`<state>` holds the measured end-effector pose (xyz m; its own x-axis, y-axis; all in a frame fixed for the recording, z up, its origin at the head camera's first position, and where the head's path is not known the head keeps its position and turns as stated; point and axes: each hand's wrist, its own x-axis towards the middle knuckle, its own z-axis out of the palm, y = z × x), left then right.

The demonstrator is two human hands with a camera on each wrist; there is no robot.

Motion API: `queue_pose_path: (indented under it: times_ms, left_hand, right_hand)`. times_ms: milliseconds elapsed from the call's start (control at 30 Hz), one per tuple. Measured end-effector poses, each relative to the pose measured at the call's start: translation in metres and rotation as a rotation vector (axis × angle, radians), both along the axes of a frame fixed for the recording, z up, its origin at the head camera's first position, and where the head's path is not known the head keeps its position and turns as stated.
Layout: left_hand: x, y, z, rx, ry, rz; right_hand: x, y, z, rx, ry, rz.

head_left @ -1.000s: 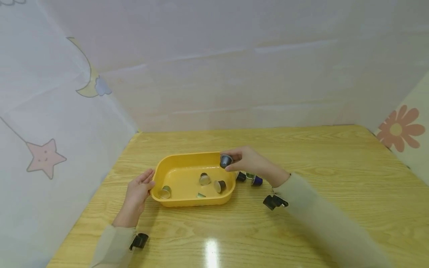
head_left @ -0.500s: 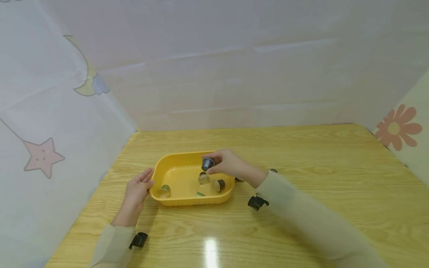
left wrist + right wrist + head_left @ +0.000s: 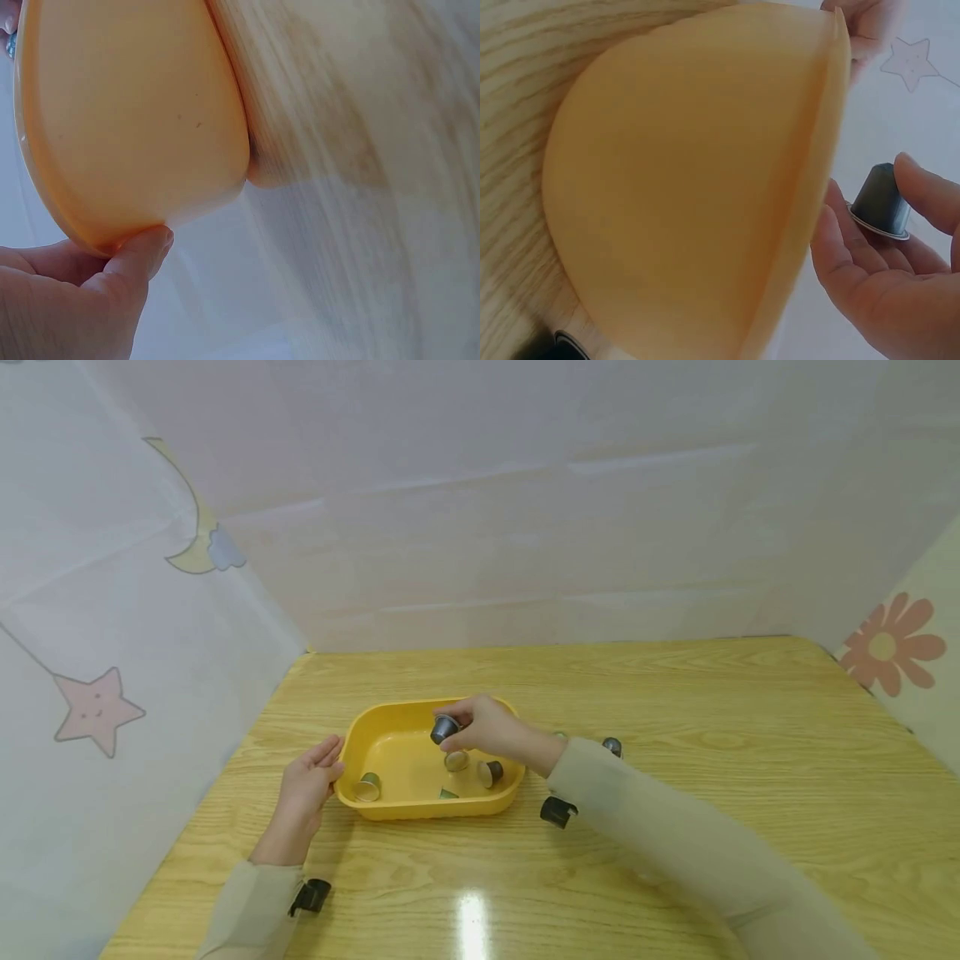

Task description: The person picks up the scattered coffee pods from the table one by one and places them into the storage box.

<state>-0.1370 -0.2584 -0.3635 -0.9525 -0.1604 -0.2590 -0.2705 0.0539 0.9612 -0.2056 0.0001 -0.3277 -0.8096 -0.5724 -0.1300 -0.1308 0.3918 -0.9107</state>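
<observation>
My right hand (image 3: 487,727) pinches a dark grey coffee capsule (image 3: 445,729) above the yellow plastic basin (image 3: 420,811). In the right wrist view, thumb and fingers hold that capsule (image 3: 883,201) with its wide rim down, past the basin's edge. At the basin's left end my left hand (image 3: 309,785) grips the rim, the thumb (image 3: 142,255) on the outer wall in the left wrist view. Inside the basin lie a green capsule (image 3: 368,787) at left, a pale-lidded capsule (image 3: 456,762) mid-right, a dark capsule (image 3: 491,773) at right and a small green one (image 3: 447,794) by the front wall.
On the wooden table (image 3: 480,868), a dark capsule (image 3: 612,746) lies right of the basin, behind my right sleeve (image 3: 637,810). A green capsule (image 3: 560,735) shows partly beyond the right wrist. Patterned sheets (image 3: 525,543) rise behind and at both sides.
My right hand has moved left over the basin with the dark grey capsule. Its arm now covers some of the capsules on the table. My left hand has stayed at the basin's left end.
</observation>
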Motion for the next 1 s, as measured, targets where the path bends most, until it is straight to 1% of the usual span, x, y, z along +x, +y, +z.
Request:
queue_pose_path:
  times_ms: [300, 567, 1000]
  left_hand:
    - [0.0, 0.0, 0.0, 0.0, 0.003, -0.011]
    - [0.0, 0.0, 0.0, 0.009, -0.004, 0.004]
    - [0.0, 0.001, 0.001, 0.007, -0.006, 0.004]
  right_hand:
    - [-0.002, -0.019, -0.008, 0.006, -0.03, -0.033]
    - [-0.001, -0.034, -0.008, 0.04, -0.037, -0.032]
    - [0.003, -0.045, -0.013, 0.056, -0.066, -0.058]
